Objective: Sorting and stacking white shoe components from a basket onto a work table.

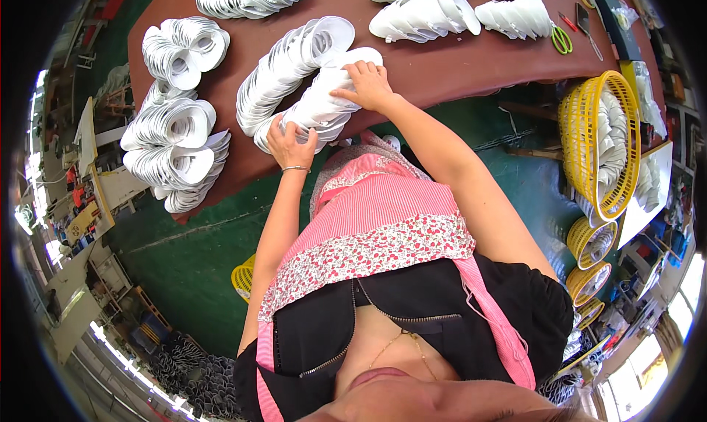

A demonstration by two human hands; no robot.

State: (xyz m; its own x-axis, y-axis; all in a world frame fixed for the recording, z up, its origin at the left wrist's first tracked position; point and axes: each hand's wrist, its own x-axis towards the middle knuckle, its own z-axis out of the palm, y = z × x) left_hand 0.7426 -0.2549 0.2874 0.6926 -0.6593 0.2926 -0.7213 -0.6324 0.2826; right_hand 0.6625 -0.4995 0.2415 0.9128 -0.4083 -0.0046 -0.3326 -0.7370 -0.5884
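Observation:
On the brown table in front of me lies a slanted row of overlapping white pieces [324,98], thin and rounded like shoe uppers. My left hand [292,143] curls its fingers over the near left end of this row, thumb on its near side. At the far right end, my right hand [366,85] grips the pieces, fingers bent over the top and thumb on the left side. A second fanned row of the same pieces [276,72] lies just left of it, close alongside. The undersides of the fingers are hidden.
Further fanned white stacks [177,124] lie at the table's left, and more [423,17] at the back. Green-handled scissors [561,40] rest near the right edge of the brown table [486,65]. A yellow basket [571,138] of white pieces stands beyond, with smaller baskets [578,247] below.

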